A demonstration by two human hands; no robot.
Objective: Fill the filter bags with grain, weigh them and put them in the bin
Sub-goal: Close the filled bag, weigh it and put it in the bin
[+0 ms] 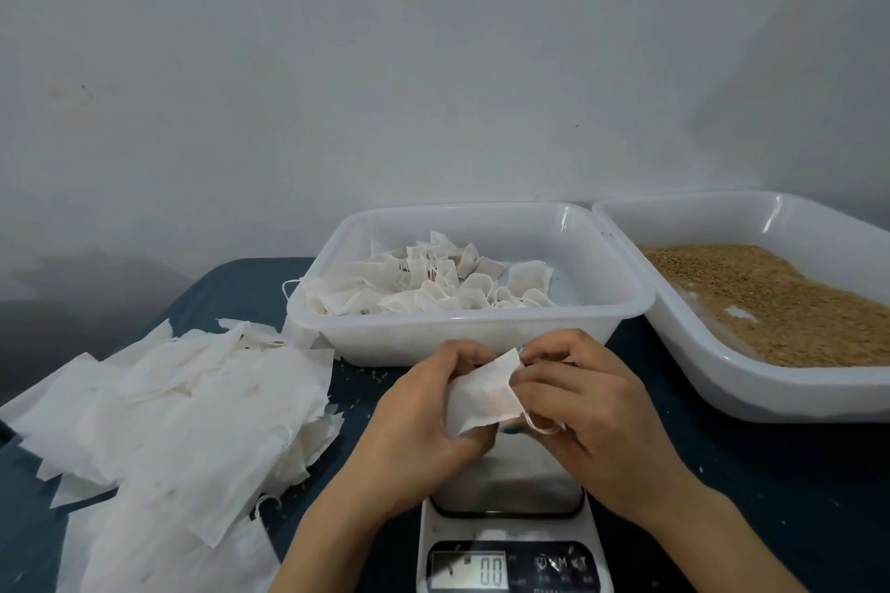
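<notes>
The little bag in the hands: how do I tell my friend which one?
Find the white kitchen scale at the front of the dark blue table. Just above it, the left hand and right hand hold one flat white filter bag. Only this bag is held up: the others lie in the loose pile at left or in the white plastic bin behind.

Two hands, the left hand (pixel 419 414) and the right hand (pixel 587 404); one filter bag (pixel 481 392) between them; one scale (pixel 515 530); two white bins, the middle bin (pixel 457 339) and the right bin (pixel 722 383); filled bags (pixel 424 289) and flat empty bags (pixel 183 409), both too overlapped to count
</notes>
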